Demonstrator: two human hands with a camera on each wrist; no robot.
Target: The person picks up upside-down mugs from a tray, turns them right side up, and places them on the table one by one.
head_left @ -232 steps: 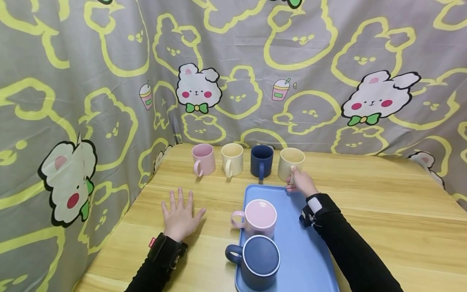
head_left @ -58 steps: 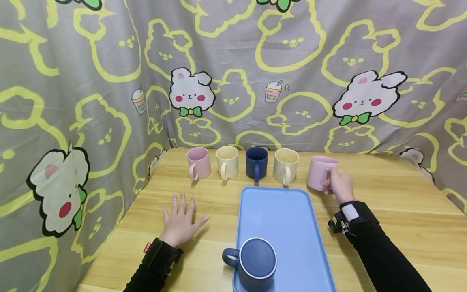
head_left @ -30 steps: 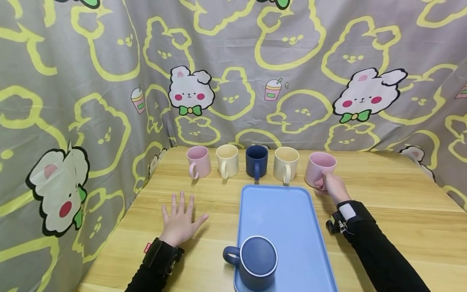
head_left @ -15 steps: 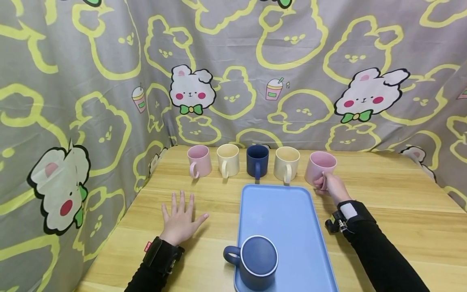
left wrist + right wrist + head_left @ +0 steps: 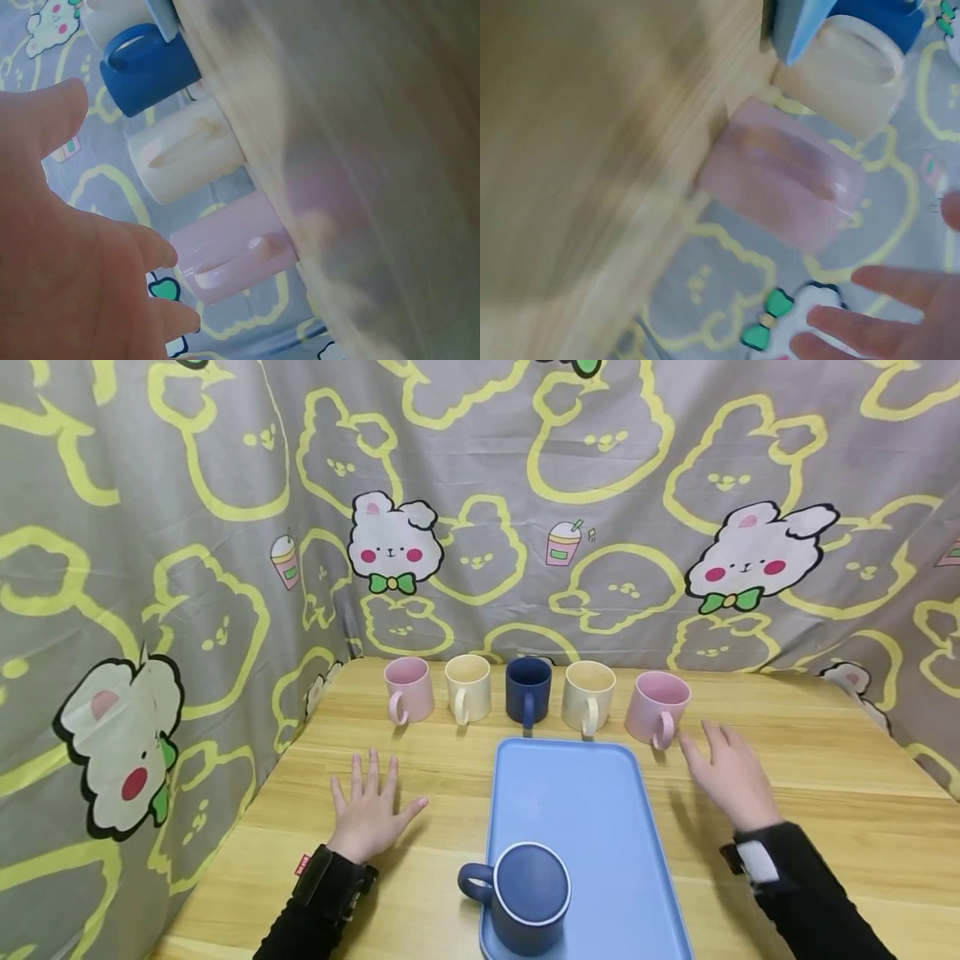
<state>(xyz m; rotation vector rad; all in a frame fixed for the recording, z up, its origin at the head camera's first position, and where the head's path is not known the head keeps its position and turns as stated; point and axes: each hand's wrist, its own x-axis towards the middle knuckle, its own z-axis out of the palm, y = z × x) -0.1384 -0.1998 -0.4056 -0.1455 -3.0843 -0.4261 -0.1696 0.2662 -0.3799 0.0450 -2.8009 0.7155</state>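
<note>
My right hand [image 5: 731, 777] hovers with loosely extended fingers just right of a pink mug [image 5: 657, 706], apart from its handle. That mug stands upright at the right end of a row. Leftward from it come a cream mug [image 5: 588, 695], a dark blue mug [image 5: 528, 691], another cream mug [image 5: 468, 689] and a second pink mug [image 5: 408, 690]. All handles face the person. Left of the blue tray [image 5: 585, 802], my left hand [image 5: 369, 814] is spread, holding nothing. A navy mug [image 5: 528, 897] sits upside down on the tray's near left part, its handle pointing left.
The wooden table [image 5: 847, 760] carries everything. A grey patterned curtain [image 5: 480, 510] hangs behind the mug row and along the left side. The tray's far edge lies close to the cream and blue mugs.
A pink mug was lifted off the tray, turned upright and placed at the row's right end. My right hand has just released its handle and drawn back right. The left hand stayed put.
</note>
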